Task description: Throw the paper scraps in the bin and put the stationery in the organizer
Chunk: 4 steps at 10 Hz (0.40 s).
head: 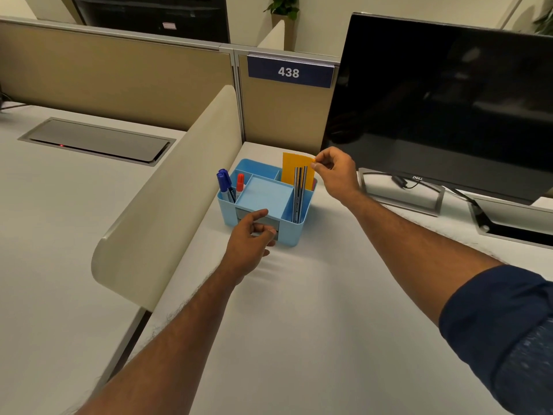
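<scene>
- Organizer (287, 232) — light blue plastic, several compartments, standing on the white desk (299, 324) near its far left corner.
- Blue markers (225, 184) — two, capped, upright in the organizer's left compartment.
- Red marker (240, 183) — capped, upright just right of the blue ones, in the same left part of the organizer.
- Ruler (300, 193) — dark with pale stripes, standing on end in the organizer's right compartment, leaning slightly.
- Yellow card (294, 170) — standing upright at the organizer's back right, behind the ruler, its lower edge hidden inside the compartment.
- Right hand (336, 172) — at the organizer's back right corner; thumb and forefinger pinched shut on the card's top right corner, other fingers curled.
- Left hand (250, 244) — at the organizer's front face, fingers loosely curled and partly open, holding nothing; fingertips touch or nearly touch the front wall, cannot tell which.
- Monitor (449, 100) — black, screen off, on a stand to the right of the organizer.
- Divider (167, 199) — cream panel running along the organizer's left side.
- Sign (289, 71) — blue, reads 438, on the partition behind the organizer.
</scene>
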### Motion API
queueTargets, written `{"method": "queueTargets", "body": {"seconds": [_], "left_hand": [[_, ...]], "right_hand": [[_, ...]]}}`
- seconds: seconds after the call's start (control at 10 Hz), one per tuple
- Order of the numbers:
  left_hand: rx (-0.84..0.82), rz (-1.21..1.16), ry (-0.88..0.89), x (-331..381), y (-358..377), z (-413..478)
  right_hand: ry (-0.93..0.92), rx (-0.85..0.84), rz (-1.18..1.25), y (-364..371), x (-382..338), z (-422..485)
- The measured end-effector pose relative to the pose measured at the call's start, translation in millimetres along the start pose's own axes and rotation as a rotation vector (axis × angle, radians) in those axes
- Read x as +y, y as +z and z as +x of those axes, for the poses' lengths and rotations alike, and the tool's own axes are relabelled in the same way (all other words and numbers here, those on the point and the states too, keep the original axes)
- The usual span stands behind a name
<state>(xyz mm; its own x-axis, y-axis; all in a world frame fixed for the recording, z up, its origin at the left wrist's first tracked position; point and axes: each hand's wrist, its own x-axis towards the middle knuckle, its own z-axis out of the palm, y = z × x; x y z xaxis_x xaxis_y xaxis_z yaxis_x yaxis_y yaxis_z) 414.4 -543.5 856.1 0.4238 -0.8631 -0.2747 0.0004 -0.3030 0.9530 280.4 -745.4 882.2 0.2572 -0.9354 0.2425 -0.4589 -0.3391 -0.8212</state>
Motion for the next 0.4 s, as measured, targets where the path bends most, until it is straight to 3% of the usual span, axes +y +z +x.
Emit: {"method": "queueTargets", "body": {"seconds": [0.4], "left_hand": [[0.016,0.041,0.02,6.3,-4.7,-9.9]], "right_hand": [[0.114,0.057,-0.106,-14.6,17.8,-35.0]]}}
